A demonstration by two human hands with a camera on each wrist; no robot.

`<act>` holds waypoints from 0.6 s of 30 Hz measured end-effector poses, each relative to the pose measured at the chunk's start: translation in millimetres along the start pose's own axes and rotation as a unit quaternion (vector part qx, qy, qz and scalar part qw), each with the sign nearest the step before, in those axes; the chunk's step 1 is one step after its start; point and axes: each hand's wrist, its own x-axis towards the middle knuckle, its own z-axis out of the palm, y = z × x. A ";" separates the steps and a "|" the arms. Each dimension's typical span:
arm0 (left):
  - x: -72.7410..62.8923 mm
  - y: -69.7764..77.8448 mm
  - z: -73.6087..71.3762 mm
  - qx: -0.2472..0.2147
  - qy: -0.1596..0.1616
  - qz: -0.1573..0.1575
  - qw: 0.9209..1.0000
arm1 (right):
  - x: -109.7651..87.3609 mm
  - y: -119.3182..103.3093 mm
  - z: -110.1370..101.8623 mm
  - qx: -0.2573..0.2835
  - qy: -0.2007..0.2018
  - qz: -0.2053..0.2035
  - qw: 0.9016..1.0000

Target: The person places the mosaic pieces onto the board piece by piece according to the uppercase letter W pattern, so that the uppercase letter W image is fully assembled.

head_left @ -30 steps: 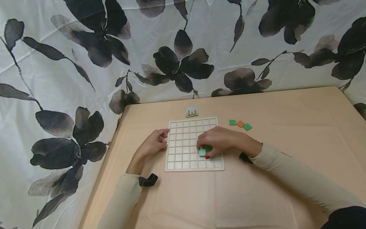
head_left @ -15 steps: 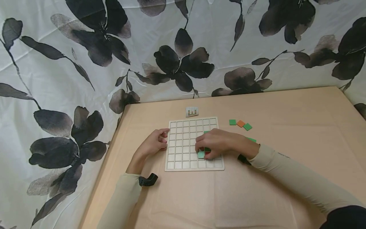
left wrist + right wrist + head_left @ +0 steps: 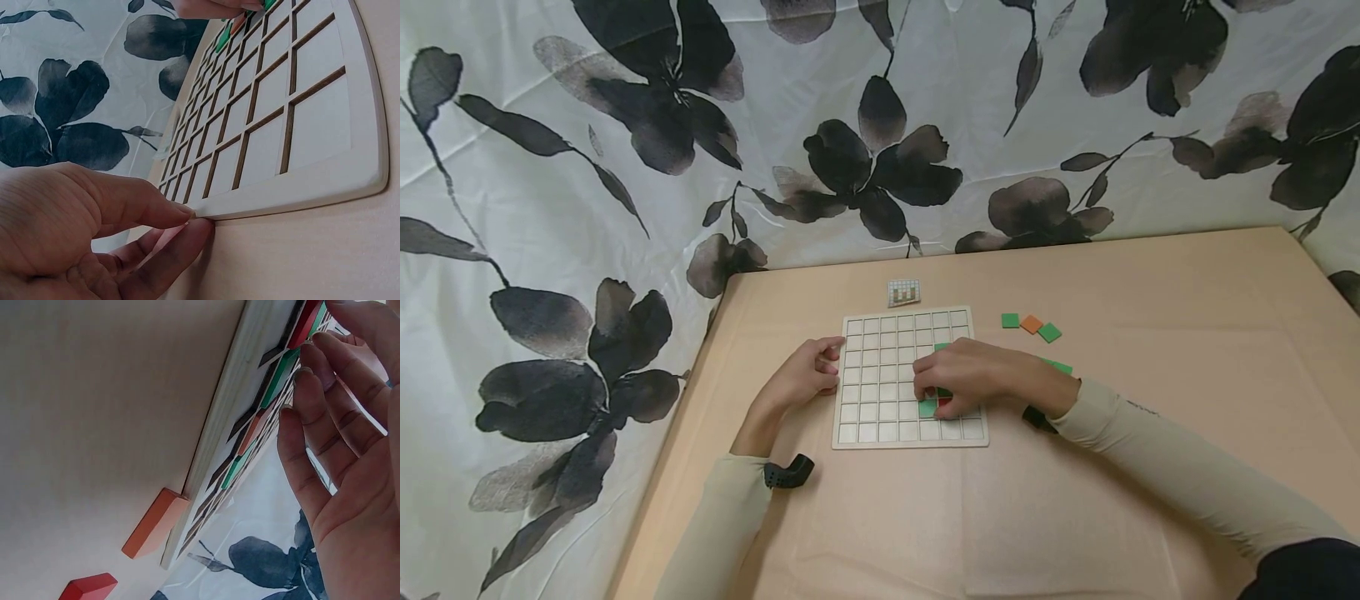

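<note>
- The person's left hand pinched the left edge of a white, rectangular gridded board.
- A pale green square tile lay on it, at the fingertips of the right hand; I couldn't tell whether they gripped it.

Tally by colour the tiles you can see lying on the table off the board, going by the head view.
Green tiles: 3, one partly covered
Orange tile: 1
Total: 4; the right arm may hide others.
</note>
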 end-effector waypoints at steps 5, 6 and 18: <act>0.5 -0.6 0.7 0.002 -0.002 0.003 1.000 | -0.9 0.4 0.9 -0.007 0.000 0.006 1.000; 0.7 -0.9 0.9 0.001 -0.002 0.003 1.000 | -1.5 1.0 1.0 -0.007 -0.001 0.008 1.000; 1.0 -1.0 2.3 0.006 0.003 0.010 1.000 | -21.3 12.8 -2.9 0.029 0.014 0.021 0.999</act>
